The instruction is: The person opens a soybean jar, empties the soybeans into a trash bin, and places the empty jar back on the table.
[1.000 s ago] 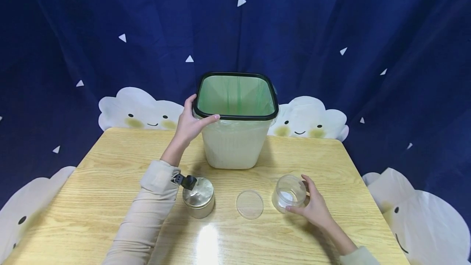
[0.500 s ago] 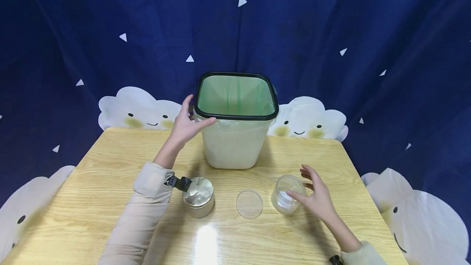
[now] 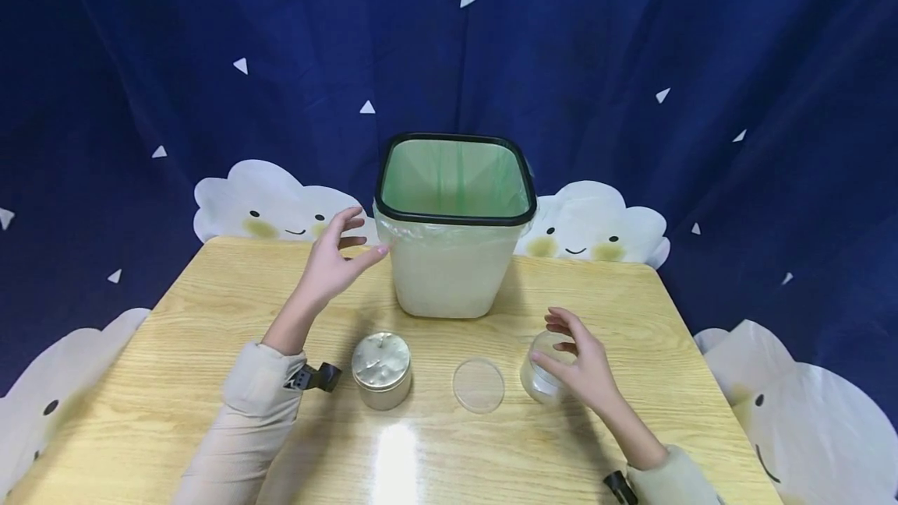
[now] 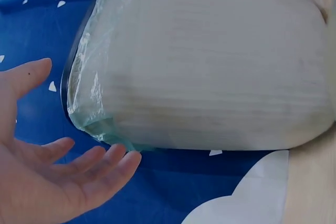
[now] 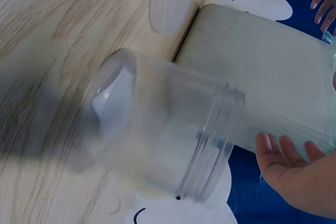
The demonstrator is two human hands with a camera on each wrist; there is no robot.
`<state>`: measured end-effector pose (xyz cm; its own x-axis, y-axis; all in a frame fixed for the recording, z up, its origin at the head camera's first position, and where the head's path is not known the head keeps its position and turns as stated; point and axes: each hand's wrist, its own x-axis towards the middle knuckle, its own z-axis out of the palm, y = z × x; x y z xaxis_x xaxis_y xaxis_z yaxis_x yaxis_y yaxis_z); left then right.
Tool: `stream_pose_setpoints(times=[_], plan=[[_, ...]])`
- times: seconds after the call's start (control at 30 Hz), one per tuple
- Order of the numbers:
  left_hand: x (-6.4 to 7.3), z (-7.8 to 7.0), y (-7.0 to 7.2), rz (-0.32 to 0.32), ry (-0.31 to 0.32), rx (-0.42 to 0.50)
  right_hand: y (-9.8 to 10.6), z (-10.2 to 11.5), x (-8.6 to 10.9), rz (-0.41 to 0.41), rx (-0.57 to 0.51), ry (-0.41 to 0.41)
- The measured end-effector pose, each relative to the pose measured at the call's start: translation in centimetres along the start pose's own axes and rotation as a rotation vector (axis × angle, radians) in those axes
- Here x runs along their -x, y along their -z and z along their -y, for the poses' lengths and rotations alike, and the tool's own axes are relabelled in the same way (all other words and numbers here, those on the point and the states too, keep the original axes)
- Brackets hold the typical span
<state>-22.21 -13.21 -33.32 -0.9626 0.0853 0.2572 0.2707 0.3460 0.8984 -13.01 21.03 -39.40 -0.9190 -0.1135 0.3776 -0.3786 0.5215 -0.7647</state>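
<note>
My left hand (image 3: 330, 259) hangs in the air left of a pale trash bin (image 3: 452, 267), its fingers spread and apart from the bin's black rim. A thin plastic bag (image 4: 97, 103) lines the bin and folds over its edge. My right hand (image 3: 585, 365) hovers over a clear plastic jar (image 5: 173, 124), fingers loosely bent and holding nothing. That jar stands uncapped on the table, partly hidden by the hand in the head view. Inside, at its bottom, lies a small white piece (image 5: 114, 103) whose kind is unclear.
A clear round lid (image 3: 479, 386) lies flat left of the jar. Further left stands a metal tin (image 3: 382, 372) with a wrinkled silvery top. The wooden table (image 3: 231, 318) backs onto a dark blue curtain (image 3: 302, 45) and cloud-shaped cutouts (image 3: 281, 201).
My left hand has come off the bin's rim and drawn back left and down. The right hand has let go of the jar and risen above it.
</note>
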Motion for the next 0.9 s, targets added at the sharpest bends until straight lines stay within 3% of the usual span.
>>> stream_pose_setpoints(times=[0.1, 0.3, 0.43, 0.77, 0.9], plan=[[0.8, 0.3, 0.4, 0.022, -0.038, 0.0, -0.6, 0.0, -0.2, 0.024, -0.029, -0.008], [2.4, 1.0, 1.1, 0.069, -0.096, -0.017, -2.3, -2.0, -0.5, 0.087, -0.089, 0.012], [3.7, 1.5, 1.6, 0.096, -0.131, -0.037, -3.4, -1.3, -0.6, 0.127, -0.141, 0.01], [6.3, 2.6, 2.6, 0.13, -0.186, -0.094, -6.7, -2.7, -1.0, 0.232, -0.312, -0.058], [7.2, 3.3, 3.1, 0.127, -0.219, -0.104, -8.0, -2.7, -0.9, 0.257, -0.307, -0.061]])
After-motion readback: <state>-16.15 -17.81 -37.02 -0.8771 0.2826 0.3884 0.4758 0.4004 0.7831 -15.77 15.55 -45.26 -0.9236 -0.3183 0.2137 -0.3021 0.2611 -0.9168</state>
